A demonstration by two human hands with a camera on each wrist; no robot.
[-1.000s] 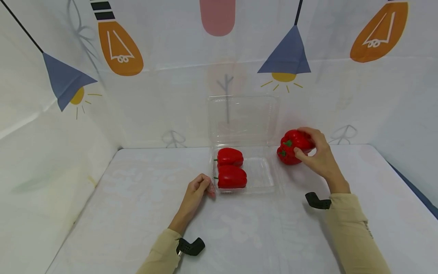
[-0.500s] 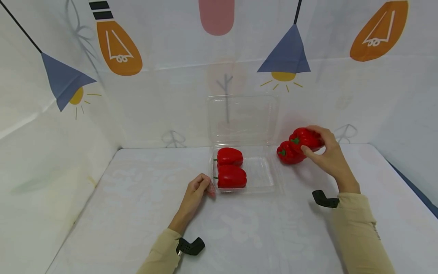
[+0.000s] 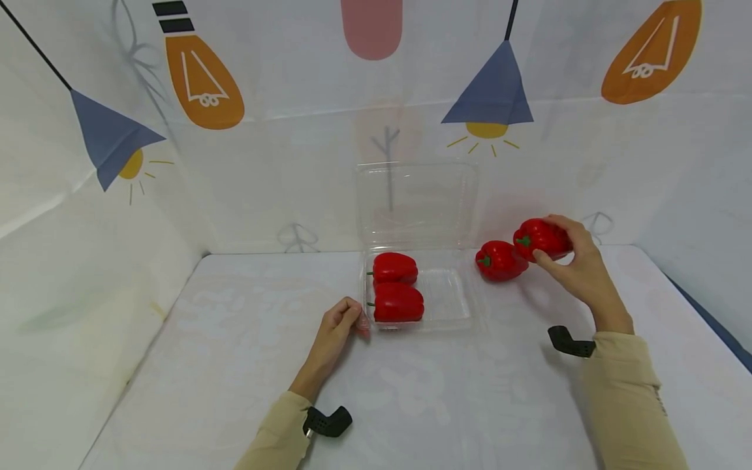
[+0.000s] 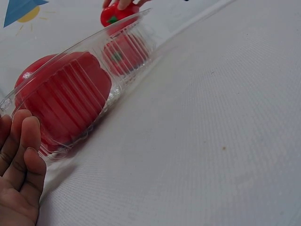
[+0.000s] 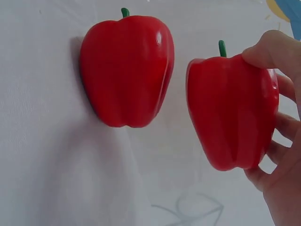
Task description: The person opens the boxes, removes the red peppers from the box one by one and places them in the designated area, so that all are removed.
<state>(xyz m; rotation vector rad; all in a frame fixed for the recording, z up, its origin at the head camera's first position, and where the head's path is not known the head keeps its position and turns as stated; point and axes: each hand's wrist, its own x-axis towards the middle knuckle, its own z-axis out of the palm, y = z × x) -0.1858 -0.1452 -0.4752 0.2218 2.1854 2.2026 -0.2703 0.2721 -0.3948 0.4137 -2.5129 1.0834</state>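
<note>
Shifts held pepper [image 3: 542, 238] farther toward three o'clock, gripped by fingers [image 5: 286, 125] of right hand [image 3: 581, 269], leaving second pepper [image 3: 499, 261] apart at eight o'clock on desk [image 3: 435, 398], while pinching clear box [image 3: 443, 297] with left hand [image 3: 333, 334].

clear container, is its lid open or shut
Open: the lid stands raised behind the base, leaving the two red peppers inside uncovered.

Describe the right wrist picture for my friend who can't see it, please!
A right hand holds a red pepper at the picture's right. To its left, a second red pepper sits apart on a white table. Both stems point toward the top.
</note>
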